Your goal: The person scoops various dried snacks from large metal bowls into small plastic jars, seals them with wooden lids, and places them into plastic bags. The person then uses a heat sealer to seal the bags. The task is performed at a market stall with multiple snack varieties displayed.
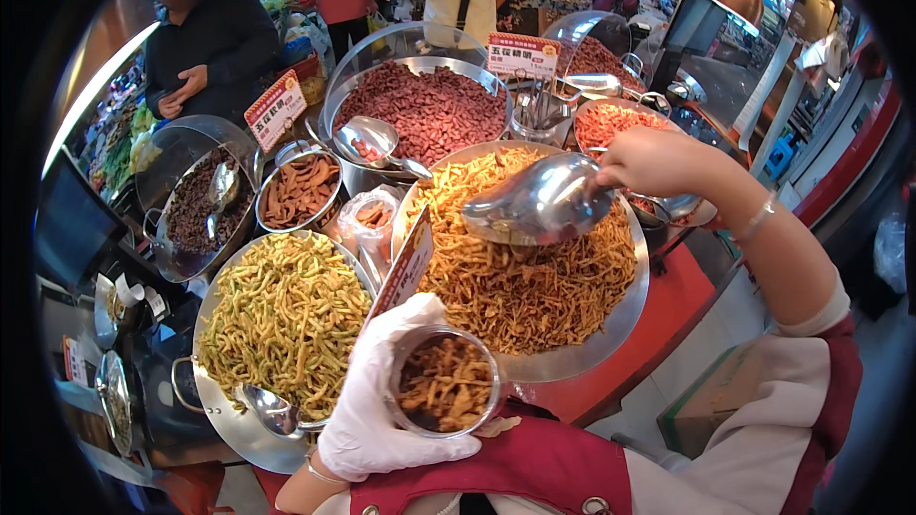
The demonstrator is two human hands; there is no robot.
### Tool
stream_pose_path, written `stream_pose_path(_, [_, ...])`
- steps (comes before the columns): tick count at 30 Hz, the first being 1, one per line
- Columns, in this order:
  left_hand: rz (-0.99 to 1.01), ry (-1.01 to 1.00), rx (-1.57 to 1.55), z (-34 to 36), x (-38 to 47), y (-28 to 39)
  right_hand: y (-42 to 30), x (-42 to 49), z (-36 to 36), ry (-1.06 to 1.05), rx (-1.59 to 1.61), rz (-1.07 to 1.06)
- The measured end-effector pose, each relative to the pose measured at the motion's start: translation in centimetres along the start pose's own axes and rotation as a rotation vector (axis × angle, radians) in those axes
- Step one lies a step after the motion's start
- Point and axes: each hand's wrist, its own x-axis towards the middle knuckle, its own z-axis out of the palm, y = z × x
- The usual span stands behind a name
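My left hand (pixel 372 408), in a white glove, holds a clear plastic cup (pixel 494 380) partly filled with golden-brown fried strips. In my bare right hand (pixel 647 164) is the handle of a shiny metal scoop (pixel 544 204). Its rounded back faces me, so what it carries is hidden. The scoop hangs over a heap of thin fried strips (pixel 529 307) in a wide metal pan (pixel 622 343). Between the cup and that pan stands a tilted sign card (pixel 411 261) bearing writing.
Left of the cup, a second metal pan (pixel 247 436) holds yellow-green fried sticks and a metal spoon (pixel 268 408). Behind are reddish meat pieces (pixel 436 104) under a clear cover, a pot of brown slices (pixel 300 189) and a tongs holder (pixel 537 130). A person (pixel 215 50) stands opposite.
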Motion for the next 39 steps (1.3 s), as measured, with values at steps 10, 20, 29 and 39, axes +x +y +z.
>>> stream_pose_path(10, [0.007, 0.114, 0.138, -1.4, -0.2, 0.6, -3.1, -8.1, 2.8, 0.196, -0.157, 0.091])
stream_pose_path(20, [0.000, 0.156, 0.180, -0.3, 0.3, -0.5, -3.2, -7.3, 11.2, 0.178, -0.050, -0.074])
stream_pose_path(29, [0.091, 0.197, 0.098, -0.2, 0.4, -1.8, 2.3, -13.1, 10.9, 0.097, 0.400, 0.090])
stream_pose_path(39, [0.007, 0.328, 0.194, 0.2, 0.7, -1.6, 3.7, -8.1, 18.5, -0.220, 0.334, 0.008])
